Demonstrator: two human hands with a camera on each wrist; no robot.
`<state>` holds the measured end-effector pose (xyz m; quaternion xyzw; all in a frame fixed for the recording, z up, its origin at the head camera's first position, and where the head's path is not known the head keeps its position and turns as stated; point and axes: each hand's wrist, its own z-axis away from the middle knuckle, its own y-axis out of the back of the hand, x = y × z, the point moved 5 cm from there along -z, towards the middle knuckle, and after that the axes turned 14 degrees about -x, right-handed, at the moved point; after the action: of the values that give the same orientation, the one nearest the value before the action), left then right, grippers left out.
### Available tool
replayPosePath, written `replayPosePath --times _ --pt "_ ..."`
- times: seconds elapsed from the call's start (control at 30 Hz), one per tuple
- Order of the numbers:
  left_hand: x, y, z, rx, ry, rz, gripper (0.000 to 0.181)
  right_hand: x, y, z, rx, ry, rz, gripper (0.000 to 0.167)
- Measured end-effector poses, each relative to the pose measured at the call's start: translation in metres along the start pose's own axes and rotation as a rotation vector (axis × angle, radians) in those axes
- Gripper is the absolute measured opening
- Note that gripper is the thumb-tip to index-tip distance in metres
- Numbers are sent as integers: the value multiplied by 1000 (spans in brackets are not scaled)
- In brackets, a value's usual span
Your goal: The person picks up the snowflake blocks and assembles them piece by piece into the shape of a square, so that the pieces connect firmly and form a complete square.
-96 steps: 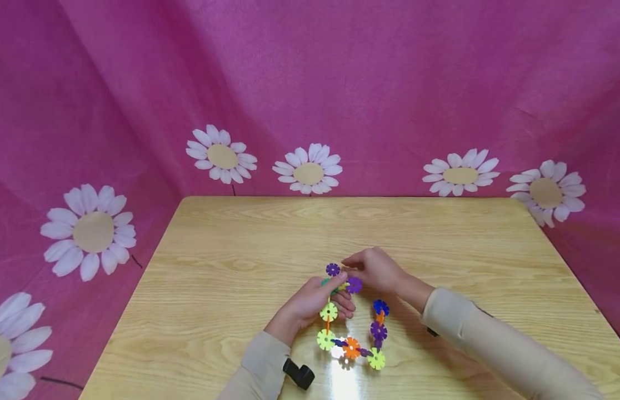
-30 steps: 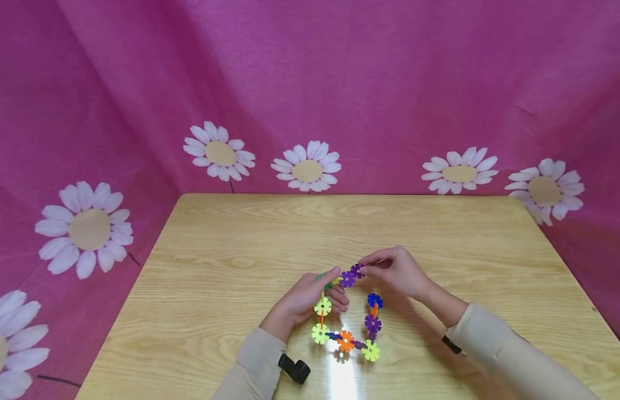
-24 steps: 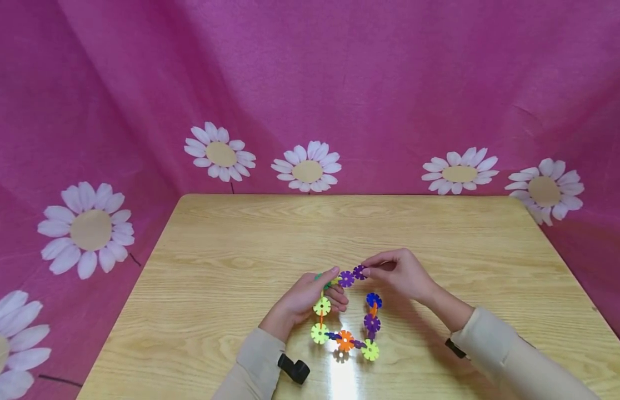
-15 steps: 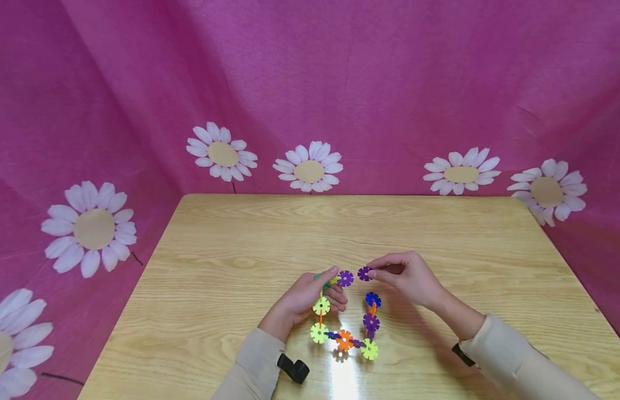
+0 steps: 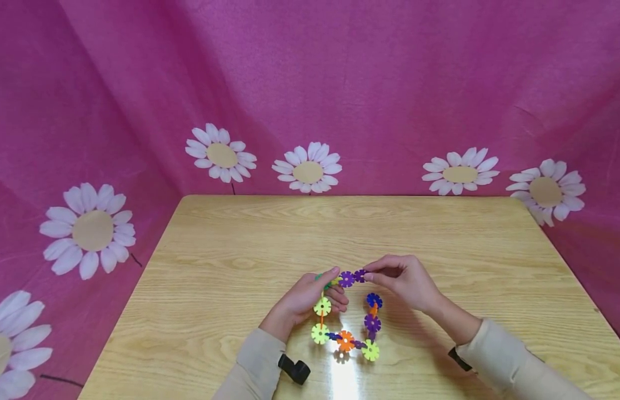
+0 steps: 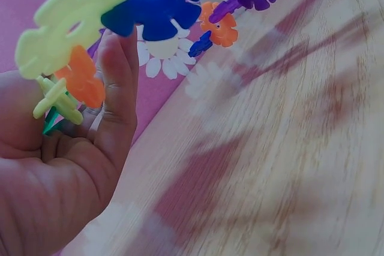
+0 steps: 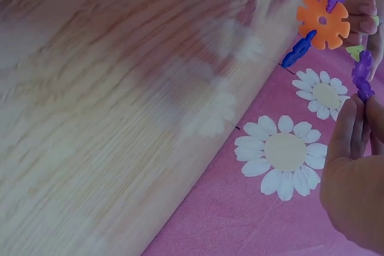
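Observation:
A chain of slotted plastic flower discs hangs in an open loop above the table. My left hand [image 5: 301, 300] grips its upper left part at a green disc [image 5: 318, 277], mostly hidden by the thumb. Lime discs [image 5: 320, 334], an orange disc [image 5: 344, 334] and a blue disc [image 5: 374, 300] follow round to the chain's free right end. At the other end is a purple disc [image 5: 346, 279]. My right hand [image 5: 412, 283] pinches a dark purple disc [image 5: 360, 275] against its edge; whether their slots interlock I cannot tell. The right wrist view shows these purple discs [image 7: 362, 76] edge-on at the fingertips.
The wooden table [image 5: 230, 255] lies beneath both hands, with a bright reflection near its front. A pink curtain [image 5: 380, 83] printed with white daisies closes off the back and sides. A black wrist camera [image 5: 295, 369] sits on the left sleeve.
The right hand came to pinch the dark purple disc, drew it rightward off the chain's purple disc, then brought it back to touch. The left hand kept its grip almost in place.

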<state>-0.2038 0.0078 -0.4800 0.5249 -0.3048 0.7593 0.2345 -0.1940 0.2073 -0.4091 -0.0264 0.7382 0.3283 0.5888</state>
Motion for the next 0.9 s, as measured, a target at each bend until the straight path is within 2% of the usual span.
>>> replayPosePath --times 0.37,0.6,0.9 --pt "1 -1 0 -17 -13 -8 76 -1 -8 1 24 50 4 11" --pt "3 -1 -2 -31 -22 -48 74 1 -10 3 50 95 19 12" --pt "3 -1 -1 -25 -19 -46 72 9 -18 3 124 55 35 9"
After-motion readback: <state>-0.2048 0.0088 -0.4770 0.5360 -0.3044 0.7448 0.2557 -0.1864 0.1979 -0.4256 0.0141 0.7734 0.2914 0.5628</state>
